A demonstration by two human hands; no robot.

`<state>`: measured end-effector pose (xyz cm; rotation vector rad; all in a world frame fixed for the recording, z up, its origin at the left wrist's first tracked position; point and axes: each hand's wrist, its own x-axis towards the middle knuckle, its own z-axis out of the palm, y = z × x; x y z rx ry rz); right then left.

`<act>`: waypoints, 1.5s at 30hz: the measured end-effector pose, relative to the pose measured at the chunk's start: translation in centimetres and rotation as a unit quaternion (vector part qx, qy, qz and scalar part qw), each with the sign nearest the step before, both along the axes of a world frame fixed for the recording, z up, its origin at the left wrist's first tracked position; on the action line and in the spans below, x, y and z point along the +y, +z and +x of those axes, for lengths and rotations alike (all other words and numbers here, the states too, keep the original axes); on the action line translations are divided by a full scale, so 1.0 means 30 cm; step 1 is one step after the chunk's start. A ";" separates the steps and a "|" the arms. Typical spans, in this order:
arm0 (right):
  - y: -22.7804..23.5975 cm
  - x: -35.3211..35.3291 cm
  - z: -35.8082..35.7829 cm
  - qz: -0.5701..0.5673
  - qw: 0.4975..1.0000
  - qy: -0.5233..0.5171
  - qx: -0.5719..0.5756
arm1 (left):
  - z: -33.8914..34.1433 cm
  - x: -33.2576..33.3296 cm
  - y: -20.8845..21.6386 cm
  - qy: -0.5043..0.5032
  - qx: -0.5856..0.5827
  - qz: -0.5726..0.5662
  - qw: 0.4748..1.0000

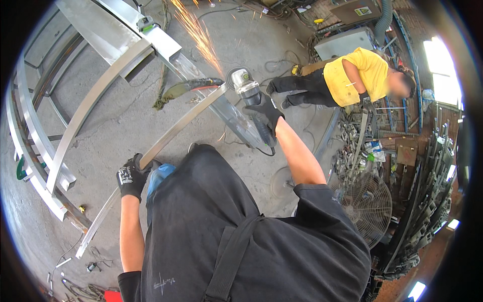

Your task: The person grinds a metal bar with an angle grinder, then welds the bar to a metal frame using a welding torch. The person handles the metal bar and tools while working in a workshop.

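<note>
My left hand (133,176), in a black work glove, is closed round the near end of a curved flat metal bar (183,122). The bar slants up to the right, and its far part rests across a long metal beam (229,115). My right hand (265,111), also gloved in black, grips an angle grinder (245,83). The grinder's disc is at the far end of the bar, and orange sparks (197,38) spray from there up and to the left. A dark sleeved hose or cable (188,86) lies over the beam beside the bar.
Curved metal frames (83,118) stand at the left. A green and grey tool (146,23) sits on the far beam. At the right, a person in a yellow shirt (347,75) holds a long metal strip. A large fan (365,206) and stacked metal profiles (427,201) stand nearer. Cables cross the floor.
</note>
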<state>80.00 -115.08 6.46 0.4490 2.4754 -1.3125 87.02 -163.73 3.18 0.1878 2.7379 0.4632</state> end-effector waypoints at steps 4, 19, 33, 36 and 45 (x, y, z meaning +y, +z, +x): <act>0.017 -0.003 0.001 -0.011 1.000 -0.003 -0.006 | -0.002 -0.003 -0.008 -0.001 -0.028 -0.002 1.000; 0.006 0.002 -0.021 0.008 0.999 0.000 -0.041 | 0.008 -0.007 -0.023 -0.004 0.020 0.007 1.000; 0.007 -0.002 -0.001 0.022 1.000 0.006 -0.005 | 0.002 -0.009 -0.024 -0.007 -0.002 -0.010 1.000; -0.010 0.008 -0.009 0.049 0.999 0.017 -0.008 | 0.005 -0.008 -0.024 -0.010 0.042 0.000 0.999; -0.020 0.015 -0.001 0.031 0.999 0.018 -0.018 | -0.002 0.004 0.002 -0.003 0.034 -0.001 0.999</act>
